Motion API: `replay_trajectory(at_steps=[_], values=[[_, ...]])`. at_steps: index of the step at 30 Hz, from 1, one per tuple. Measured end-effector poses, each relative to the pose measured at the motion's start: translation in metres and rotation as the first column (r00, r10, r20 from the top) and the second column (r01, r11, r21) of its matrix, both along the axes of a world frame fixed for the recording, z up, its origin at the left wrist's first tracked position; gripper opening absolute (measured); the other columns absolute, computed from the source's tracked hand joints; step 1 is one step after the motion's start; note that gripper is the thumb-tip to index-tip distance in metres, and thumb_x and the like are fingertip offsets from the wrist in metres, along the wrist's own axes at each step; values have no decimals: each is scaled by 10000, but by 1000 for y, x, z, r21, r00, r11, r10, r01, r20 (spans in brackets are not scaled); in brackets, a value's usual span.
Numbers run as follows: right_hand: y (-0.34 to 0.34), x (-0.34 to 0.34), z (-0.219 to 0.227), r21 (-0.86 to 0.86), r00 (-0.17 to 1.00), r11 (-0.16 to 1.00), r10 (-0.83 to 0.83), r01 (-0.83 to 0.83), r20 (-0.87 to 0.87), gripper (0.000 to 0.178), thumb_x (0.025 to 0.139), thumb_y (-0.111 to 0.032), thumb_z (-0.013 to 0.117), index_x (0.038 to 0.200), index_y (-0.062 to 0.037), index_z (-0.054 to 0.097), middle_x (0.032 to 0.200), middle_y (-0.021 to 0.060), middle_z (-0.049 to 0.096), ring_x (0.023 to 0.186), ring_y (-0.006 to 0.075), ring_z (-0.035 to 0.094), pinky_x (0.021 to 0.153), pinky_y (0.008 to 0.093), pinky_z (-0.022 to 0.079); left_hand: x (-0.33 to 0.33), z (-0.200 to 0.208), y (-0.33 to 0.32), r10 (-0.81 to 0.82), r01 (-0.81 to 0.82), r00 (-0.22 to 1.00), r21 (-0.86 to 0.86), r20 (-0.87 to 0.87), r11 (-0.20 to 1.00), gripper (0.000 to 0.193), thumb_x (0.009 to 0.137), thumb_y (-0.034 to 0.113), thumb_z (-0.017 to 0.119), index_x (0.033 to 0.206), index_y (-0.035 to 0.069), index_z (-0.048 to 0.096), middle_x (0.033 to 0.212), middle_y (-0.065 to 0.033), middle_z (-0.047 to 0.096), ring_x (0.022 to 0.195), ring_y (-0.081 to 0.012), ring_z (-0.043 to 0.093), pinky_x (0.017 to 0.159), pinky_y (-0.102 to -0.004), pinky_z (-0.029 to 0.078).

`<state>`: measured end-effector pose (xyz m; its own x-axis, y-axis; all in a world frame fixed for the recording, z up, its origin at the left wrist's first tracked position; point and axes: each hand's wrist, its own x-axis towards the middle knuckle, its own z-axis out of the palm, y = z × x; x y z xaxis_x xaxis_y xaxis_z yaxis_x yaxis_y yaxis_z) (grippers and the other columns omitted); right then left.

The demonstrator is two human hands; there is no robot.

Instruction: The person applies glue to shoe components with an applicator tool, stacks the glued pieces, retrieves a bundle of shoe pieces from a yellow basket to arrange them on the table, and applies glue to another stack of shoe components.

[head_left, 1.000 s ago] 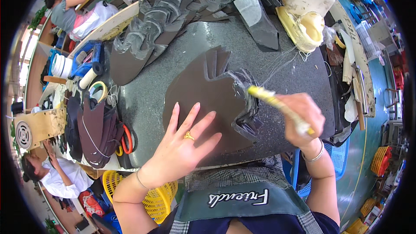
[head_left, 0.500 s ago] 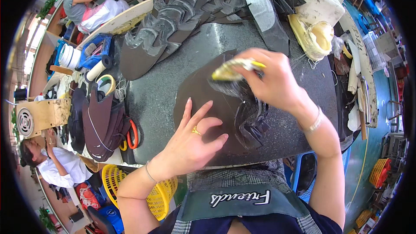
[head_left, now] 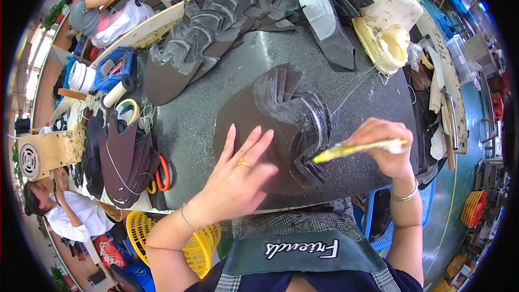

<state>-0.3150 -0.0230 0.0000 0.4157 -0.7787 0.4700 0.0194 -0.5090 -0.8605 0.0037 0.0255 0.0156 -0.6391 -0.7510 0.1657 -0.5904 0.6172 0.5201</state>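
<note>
Brown pieces point(head_left: 243, 105) mid-frame, steadied, we judge, by a spread, empty left hand point(head_left: 239, 178), perhaps touch the yellow brush point(head_left: 346, 151) the right hand point(head_left: 385, 143) clasps.

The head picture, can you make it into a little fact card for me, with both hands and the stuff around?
Left hand: spread on the brown pieces
Right hand: holding a yellow-and-white brush-like tool
Tool tip: at the pieces' right edge
Coating: whitish streaks
Surface: dark speckled table
Table's left: tied brown bundle, orange scissor handle
Table's far right: cream container
</note>
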Motion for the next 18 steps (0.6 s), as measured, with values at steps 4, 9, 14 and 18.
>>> replay_trajectory(at_steps=[4,9,14,18], values=[[1,0,-5,95,934,937,-318,336,-163,87,834,62,696,918,39,687,884,116,722,789,167,691,692,278,544,9,-9,-7,135,-133,978,19,-162,991,619,703,26,749,1286,45,543,1333,-205,580,1220,-378,586,1062,-553,424],[-28,19,17,-142,944,941,-281,306,174,73,868,55,659,939,38,667,929,159,720,854,230,707,750,338,580,17,0,-37,613,-478,702,399,-362,783,220,996,162,591,1069,-39,646,880,-95,726,820,-156,656,751,-293,496],[-53,64,13,-407,983,912,-115,47,-144,155,825,52,691,979,34,694,962,164,724,842,289,710,769,369,570,24,-9,-40,675,-332,595,630,-437,702,257,985,202,636,1007,-53,668,884,25,661,831,-54,527,744,-247,454],[-31,1,16,-79,904,904,-425,420,-52,100,843,26,714,940,2,721,929,103,717,825,158,675,725,295,546,30,2,-40,649,-629,501,275,-572,727,250,949,228,698,971,-21,689,876,-3,690,808,-57,528,724,-267,456]])
